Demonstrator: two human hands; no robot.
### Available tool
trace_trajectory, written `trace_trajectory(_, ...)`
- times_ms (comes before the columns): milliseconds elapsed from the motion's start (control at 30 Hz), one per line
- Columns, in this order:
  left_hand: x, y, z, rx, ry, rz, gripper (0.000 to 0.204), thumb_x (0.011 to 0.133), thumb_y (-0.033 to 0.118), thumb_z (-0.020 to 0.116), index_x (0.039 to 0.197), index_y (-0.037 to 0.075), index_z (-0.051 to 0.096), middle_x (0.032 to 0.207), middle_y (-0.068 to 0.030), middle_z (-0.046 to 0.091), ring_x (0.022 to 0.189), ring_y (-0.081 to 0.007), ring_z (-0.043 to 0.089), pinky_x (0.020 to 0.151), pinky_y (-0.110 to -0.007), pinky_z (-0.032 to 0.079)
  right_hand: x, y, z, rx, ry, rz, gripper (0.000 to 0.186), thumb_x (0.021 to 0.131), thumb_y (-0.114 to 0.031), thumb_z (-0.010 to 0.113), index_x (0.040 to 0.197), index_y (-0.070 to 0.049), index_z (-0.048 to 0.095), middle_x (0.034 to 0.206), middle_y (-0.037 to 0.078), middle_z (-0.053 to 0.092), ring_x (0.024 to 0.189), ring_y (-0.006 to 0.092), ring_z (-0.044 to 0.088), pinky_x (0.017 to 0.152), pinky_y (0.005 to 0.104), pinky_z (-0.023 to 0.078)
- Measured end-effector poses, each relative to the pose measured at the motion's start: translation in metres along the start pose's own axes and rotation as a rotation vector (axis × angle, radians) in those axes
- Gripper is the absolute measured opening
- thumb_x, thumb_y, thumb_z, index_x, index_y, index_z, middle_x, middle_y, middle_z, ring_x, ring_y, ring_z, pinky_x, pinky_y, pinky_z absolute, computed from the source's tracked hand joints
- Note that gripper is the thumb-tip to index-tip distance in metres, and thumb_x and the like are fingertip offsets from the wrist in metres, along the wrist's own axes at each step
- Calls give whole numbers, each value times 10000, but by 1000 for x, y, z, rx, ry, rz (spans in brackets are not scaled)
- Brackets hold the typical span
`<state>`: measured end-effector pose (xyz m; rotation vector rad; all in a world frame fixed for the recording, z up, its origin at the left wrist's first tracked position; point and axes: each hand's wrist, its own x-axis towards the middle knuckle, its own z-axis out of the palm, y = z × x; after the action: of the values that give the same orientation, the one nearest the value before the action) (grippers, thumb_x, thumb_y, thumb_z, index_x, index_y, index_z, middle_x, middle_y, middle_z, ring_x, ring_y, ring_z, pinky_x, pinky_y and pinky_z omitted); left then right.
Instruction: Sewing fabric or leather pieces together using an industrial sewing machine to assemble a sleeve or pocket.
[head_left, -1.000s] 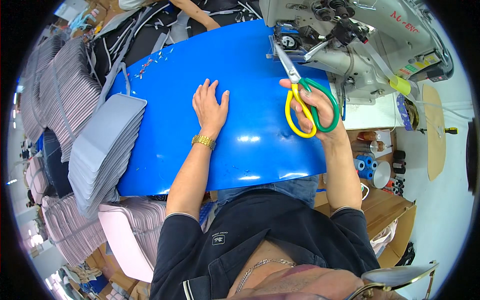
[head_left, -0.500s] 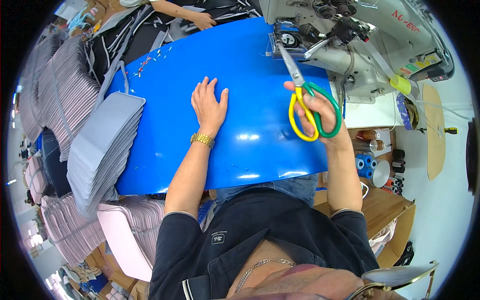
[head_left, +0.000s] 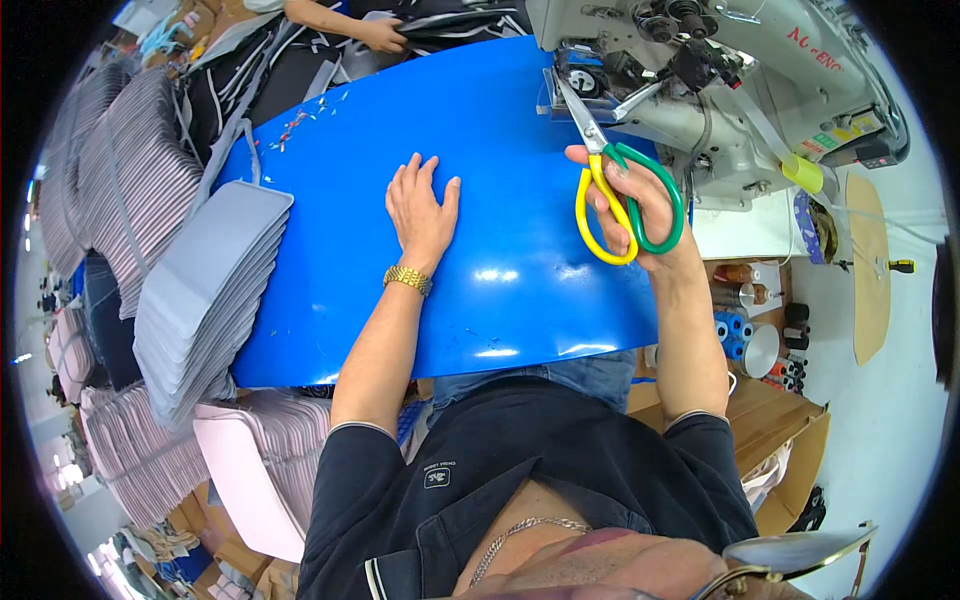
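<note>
My left hand (head_left: 422, 215) rests palm down on the blue tabletop (head_left: 340, 280), fingers slightly spread and holding nothing, a gold watch (head_left: 408, 281) on its wrist. My right hand (head_left: 640, 200) grips scissors (head_left: 587, 125) with one yellow and one green handle. Their blades point up and left into the sewing machine's bobbin area (head_left: 582, 82), the tips at its metal parts; whether they touch anything is too small to tell. Left of my left hand lies a stack of grey fabric panels (head_left: 205, 275). Small scraps (head_left: 300, 125) lie near the table's far left edge.
Bundled striped-edge panels (head_left: 135, 170) and pink panels (head_left: 245, 470) crowd the left. Another person's hand (head_left: 383, 35) is on black pieces (head_left: 455, 25) beyond the table. The machine body (head_left: 760, 120) fills the upper right; thread cones (head_left: 735, 335) and a cardboard box (head_left: 785, 430) stand at right.
My right hand and scissors have shifted slightly, lately a little upward, staying by the bobbin area. My left hand stays nearly still. The other person's hand has moved onto the black pieces.
</note>
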<state>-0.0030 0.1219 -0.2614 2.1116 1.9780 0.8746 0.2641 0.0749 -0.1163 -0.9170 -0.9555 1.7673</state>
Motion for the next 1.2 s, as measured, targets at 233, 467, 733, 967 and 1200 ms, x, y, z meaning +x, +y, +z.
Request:
trace_trajectory(233,0,0,1,1,-13,9,482,910,362,596,1305,88,553,1444,-165,443,1366,-348,344,1135,-495,212,18,-2,14,348,-113,163,520,1009,-302,441,1382,58,409,791,23,536,417,46,419,348,182,320)
trace_trajectory(467,0,-6,7,3,49,49,435,901,324,608,1271,96,581,1402,-159,489,1328,-348,395,1116,-493,257,17,71,62,8,-376,275,346,921,-305,617,1141,-38,627,734,65,613,442,115,518,389,247,383)
trace_trajectory(733,3,-16,7,-233,135,-32,308,923,115,530,1218,62,600,1315,-148,568,1228,-325,505,1057,-435,365,-8,91,16,-1269,148,-236,512,806,-261,689,1246,-26,574,1029,222,663,941,407,634,812,483,502)
trace_trajectory(967,2,-10,2,-201,82,-16,305,904,153,583,1192,61,619,1309,-138,577,1252,-324,489,1068,-443,354,-31,31,-34,-1470,337,-365,410,842,-218,689,1187,-7,624,1047,192,683,914,336,670,799,403,536)
trace_trajectory(1200,1,-5,2,-129,43,-49,265,902,205,597,1137,97,653,1350,-119,548,1296,-325,445,1083,-451,330,-15,-101,-102,-747,712,-575,342,896,-232,659,1174,-33,668,916,28,697,842,98,637,712,261,519)
